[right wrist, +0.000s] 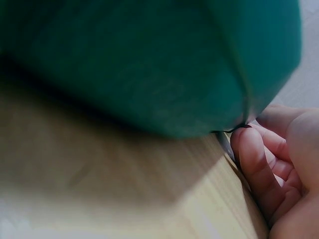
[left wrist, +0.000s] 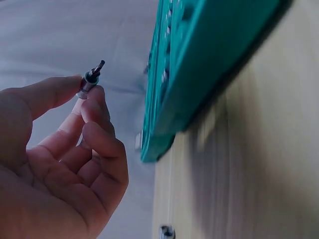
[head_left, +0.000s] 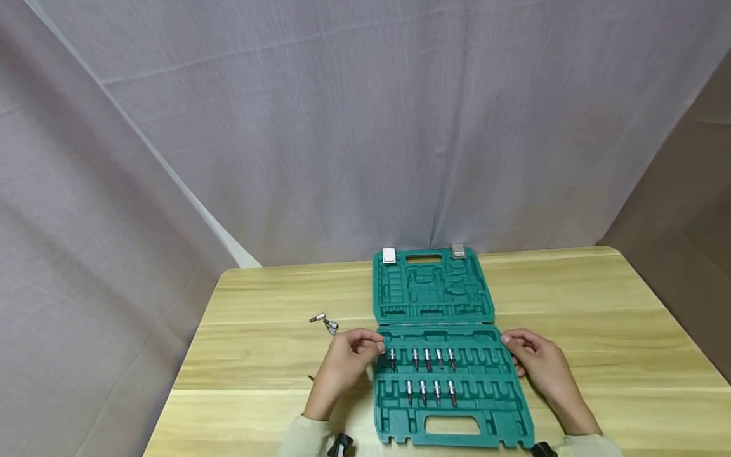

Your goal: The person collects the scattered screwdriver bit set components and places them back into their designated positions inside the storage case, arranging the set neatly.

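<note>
My left hand [head_left: 351, 358] pinches a bit socket [left wrist: 88, 85] between thumb and fingertips, beside the left edge of a green tool case [head_left: 505, 422]. In the left wrist view its dark tip points up and away from the fingers. The case lies unfolded, with two rows of silver bit sockets [head_left: 427, 358] in its near half. At the right edge, close to the hinge, my right hand [head_left: 539, 362] holds the case rim between thumb and curled fingers. The right wrist view shows the case's green side wall [right wrist: 149, 74] close up, with the thumb partly hidden.
Several loose bit sockets [head_left: 317, 317] lie on the wooden table [head_left: 257, 355] left of the case. A small dark tip [head_left: 311, 378] shows beside the left forearm. The case lid [head_left: 434, 289] with two latches [head_left: 389, 256] reaches the grey curtain [head_left: 320, 158] behind.
</note>
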Demonstrator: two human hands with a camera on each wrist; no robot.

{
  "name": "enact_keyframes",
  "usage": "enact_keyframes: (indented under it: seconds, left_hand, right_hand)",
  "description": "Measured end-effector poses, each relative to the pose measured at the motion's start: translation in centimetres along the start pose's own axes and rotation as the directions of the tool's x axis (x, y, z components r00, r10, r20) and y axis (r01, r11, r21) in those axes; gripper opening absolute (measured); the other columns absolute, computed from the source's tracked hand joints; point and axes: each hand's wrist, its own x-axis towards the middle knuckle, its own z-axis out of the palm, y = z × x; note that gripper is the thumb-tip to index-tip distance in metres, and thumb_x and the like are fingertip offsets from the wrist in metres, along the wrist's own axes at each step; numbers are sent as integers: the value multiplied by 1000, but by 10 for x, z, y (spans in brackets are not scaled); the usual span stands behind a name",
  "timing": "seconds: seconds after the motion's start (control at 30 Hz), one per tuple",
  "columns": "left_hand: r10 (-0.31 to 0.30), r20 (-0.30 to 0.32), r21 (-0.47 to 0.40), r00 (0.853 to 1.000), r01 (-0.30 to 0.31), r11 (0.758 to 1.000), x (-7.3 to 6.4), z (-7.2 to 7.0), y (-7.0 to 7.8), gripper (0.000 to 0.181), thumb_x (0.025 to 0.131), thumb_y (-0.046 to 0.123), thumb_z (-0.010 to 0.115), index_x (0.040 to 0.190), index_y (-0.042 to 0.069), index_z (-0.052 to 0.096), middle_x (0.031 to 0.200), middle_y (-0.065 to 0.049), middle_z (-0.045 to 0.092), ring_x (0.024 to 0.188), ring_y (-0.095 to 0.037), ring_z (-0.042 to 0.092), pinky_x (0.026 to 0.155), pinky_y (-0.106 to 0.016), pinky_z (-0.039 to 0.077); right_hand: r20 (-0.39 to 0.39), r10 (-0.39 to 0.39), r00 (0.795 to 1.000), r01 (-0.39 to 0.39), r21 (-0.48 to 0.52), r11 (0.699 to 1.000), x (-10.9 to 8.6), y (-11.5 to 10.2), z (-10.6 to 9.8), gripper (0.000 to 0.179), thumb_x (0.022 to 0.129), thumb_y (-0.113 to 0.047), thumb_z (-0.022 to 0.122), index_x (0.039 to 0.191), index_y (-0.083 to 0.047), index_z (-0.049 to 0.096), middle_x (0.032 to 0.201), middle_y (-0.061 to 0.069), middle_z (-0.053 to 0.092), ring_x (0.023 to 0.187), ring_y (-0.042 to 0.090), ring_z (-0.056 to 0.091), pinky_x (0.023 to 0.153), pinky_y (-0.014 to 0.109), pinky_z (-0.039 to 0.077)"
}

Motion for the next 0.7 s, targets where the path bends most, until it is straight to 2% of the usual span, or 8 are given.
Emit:
enact_keyframes:
  seconds: [0.2, 0.47, 0.7]
  left_hand:
    - [-14, 60, -28, 998, 16, 999, -2, 16, 9, 17, 98, 11, 74, 109, -3, 76, 90, -4, 74, 74, -8, 61, 64, -20, 48]
    - [-4, 79, -23, 997, 6, 1000, -4, 31, 16, 15, 98, 10, 74, 109, 1, 77, 89, -2, 74, 72, -8, 59, 62, -20, 45]
    - [-36, 142, -31, 989, 41, 999, -5, 48, 18, 15, 99, 12, 73, 109, 2, 78, 85, 7, 71, 69, -5, 56, 60, -21, 43]
  right_hand:
    - [-1, -5, 1000, 5, 6, 1000, 0, 0, 0, 48, 109, -37, 61, 133, 5, 65, 85, 6, 67, 65, 13, 62, 58, 30, 58]
    - [0, 8, 1000, -8, 15, 1000, 0, 0, 0, 47, 109, -37, 61, 132, 4, 66, 84, 5, 66, 65, 12, 62, 59, 30, 59]
    - [7, 12, 1000, -12, 29, 1000, 1, 0, 0, 48, 109, -35, 61, 134, 6, 64, 87, 6, 66, 67, 11, 61, 59, 30, 58]
